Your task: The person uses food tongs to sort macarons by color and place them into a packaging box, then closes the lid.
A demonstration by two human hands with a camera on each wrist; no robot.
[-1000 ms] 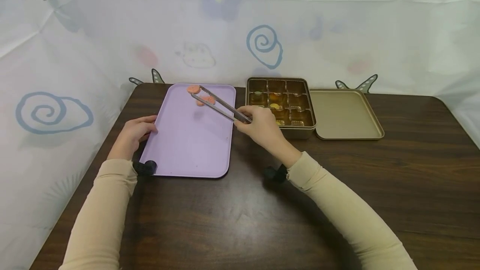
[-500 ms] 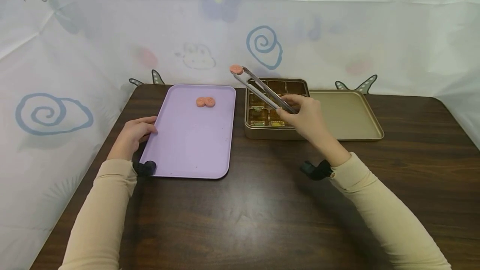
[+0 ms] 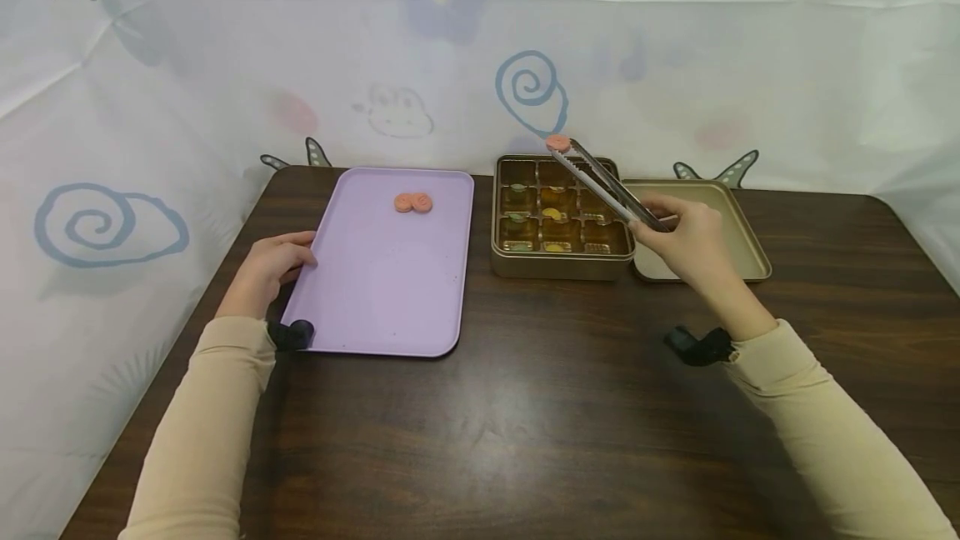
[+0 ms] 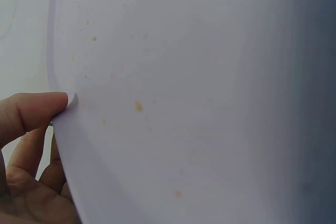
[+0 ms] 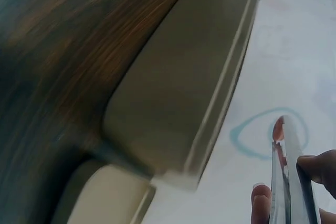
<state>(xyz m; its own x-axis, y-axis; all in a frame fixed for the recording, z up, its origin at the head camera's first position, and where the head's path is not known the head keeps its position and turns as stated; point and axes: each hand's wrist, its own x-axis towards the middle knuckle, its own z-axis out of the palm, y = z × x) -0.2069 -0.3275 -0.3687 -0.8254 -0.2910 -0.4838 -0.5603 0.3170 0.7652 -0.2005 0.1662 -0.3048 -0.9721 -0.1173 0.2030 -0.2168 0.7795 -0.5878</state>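
My left hand (image 3: 270,267) grips the left rim of a lilac tray (image 3: 375,290); in the left wrist view the thumb (image 4: 39,109) lies over the rim with fingers curled below. Two round coral-pink cookies (image 3: 412,202) lie touching near the tray's far edge. My right hand (image 3: 690,236) holds metal tongs (image 3: 611,188), which pinch another coral-pink cookie (image 3: 558,143) at their tips. That cookie is held up over the back of an uncovered gold tin (image 3: 558,268). Inside the tin, a brown divided insert has green pieces (image 3: 518,219) in left compartments and yellow pieces (image 3: 552,213) in middle ones.
A flat gold lid (image 3: 738,244) lies right beside the tin on the dark wooden table (image 3: 480,440). Close behind the table hangs a white printed cloth (image 3: 637,82). Small crumbs (image 4: 138,106) dot the tray.
My right hand has carried the tongs and their cookie rightward from above the tray to above the tin. The left hand and the tray have stayed put.
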